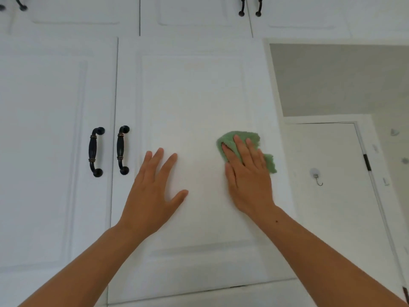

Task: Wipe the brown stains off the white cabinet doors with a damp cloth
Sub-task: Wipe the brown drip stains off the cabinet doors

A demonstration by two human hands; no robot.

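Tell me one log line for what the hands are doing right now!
step: wipe door | right hand: presses cloth on door | left hand: open, flat against door, no cloth

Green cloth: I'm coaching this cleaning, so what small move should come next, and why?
Probably sweep the green cloth leftward across the cabinet door. The right hand presses it flat near the panel's right edge, the left hand lies flat on the door, and no brown stain shows, so the middle seems next.
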